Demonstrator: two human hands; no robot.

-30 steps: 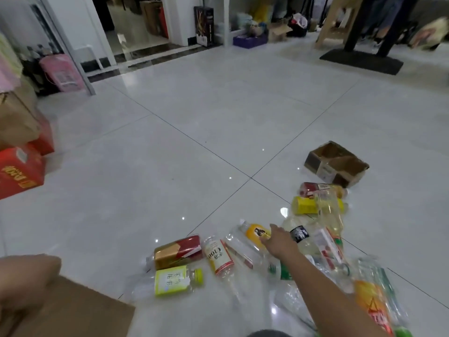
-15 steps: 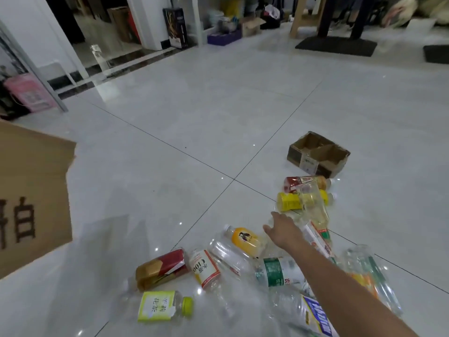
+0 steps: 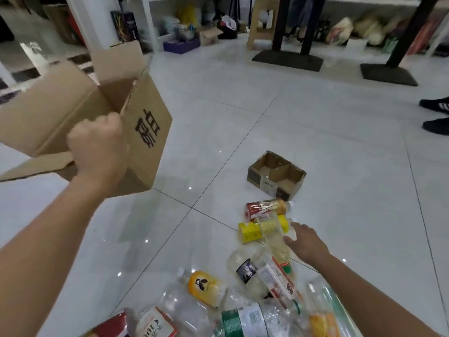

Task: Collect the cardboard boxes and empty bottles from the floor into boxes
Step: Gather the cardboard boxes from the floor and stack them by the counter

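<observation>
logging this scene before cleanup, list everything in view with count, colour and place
large cardboard box: 1, brown, black print, held up at left
small cardboard box: 1, brown, open, on floor beyond bottles
red-label bottle: 1, floor, nearest small cardboard box
yellow-label bottle: 1, floor, beside it
clear bottle: 1, lying across yellow-label bottle
bottle pile: count unclear, mixed labels, bottom centre
table bases: 2, black, far right
shoes: 2, black, right edge
floor: white tiles
left grip: hand holds large cardboard box
right grip: hand, fingers spread, at clear bottle
</observation>
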